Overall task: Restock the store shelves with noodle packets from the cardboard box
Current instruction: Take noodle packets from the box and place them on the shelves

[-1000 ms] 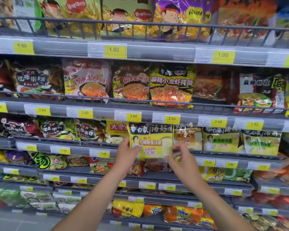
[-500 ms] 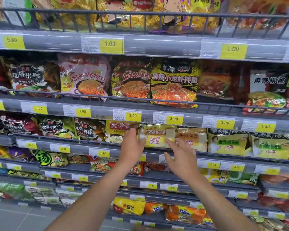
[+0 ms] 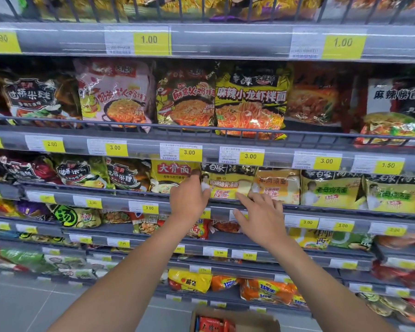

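Observation:
A yellow noodle packet [image 3: 228,185] with black top stands upright on the third shelf [image 3: 321,208], between a yellow packet with red characters [image 3: 170,173] and a pale orange one [image 3: 277,188]. My left hand [image 3: 189,197] rests against the packet's left edge, thumb and fingers touching it. My right hand [image 3: 261,216] hovers at its lower right corner with fingers spread, index fingertip at the packet's bottom edge. The cardboard box [image 3: 235,319] lies low at the bottom edge, with red packets [image 3: 211,325] inside.
Grey shelves with wire front rails and yellow price tags [image 3: 249,156] fill the view. Rows of noodle packets stand above [image 3: 249,101], beside [image 3: 331,190] and below [image 3: 189,280] the hands. Grey floor tiles [image 3: 22,307] show at lower left.
The yellow packet went from held out in front of the shelf to standing in its row. My right hand let go and opened; the view moved closer and the box came into view.

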